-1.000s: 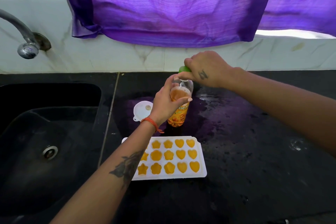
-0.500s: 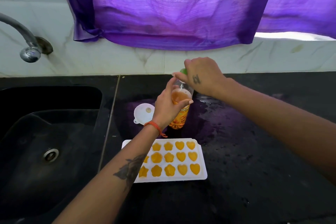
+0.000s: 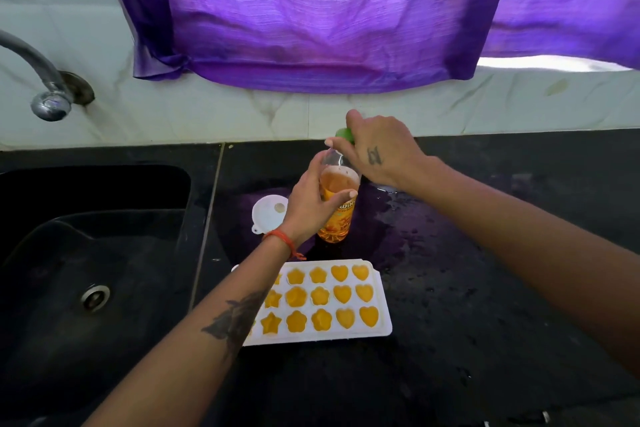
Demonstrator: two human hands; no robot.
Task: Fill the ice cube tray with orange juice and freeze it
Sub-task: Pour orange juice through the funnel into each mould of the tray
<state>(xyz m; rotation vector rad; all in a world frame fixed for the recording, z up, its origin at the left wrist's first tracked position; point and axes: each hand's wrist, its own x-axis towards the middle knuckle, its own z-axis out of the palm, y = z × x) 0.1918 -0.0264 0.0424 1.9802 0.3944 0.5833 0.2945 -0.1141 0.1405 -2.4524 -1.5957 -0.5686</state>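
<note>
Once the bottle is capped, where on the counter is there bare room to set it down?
Bare counter lies right of the ice cube tray, though wet-looking further back. It is crowded between tray and wall: the bottle, funnel, left hand and right hand.

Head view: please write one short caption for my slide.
Left hand steadies the juice bottle while right hand grips its green cap, behind the filled ice cube tray.

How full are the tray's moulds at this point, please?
Full: every visible mould in the tray holds orange juice; the left arm hides the leftmost ones.
</note>
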